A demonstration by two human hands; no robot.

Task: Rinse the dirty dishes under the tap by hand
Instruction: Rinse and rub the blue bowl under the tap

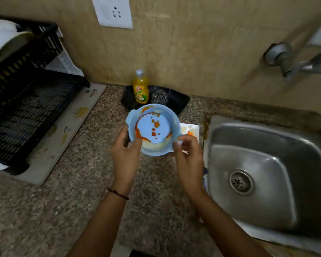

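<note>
Two bare forearms, uncovered as far as the bottom edge. Left hand [125,154] and right hand [188,156] bare. One thin dark thread bracelet [118,193] round the left wrist, slightly slanted, with a small reddish knot or bead; too small to tell which.

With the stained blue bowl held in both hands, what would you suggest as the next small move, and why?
Probably carry the blue bowl rightward over the steel sink, under the tap. The left hand and right hand grip its rim, orange sauce smears its inside, and it is over the granite counter, not the basin.
</note>
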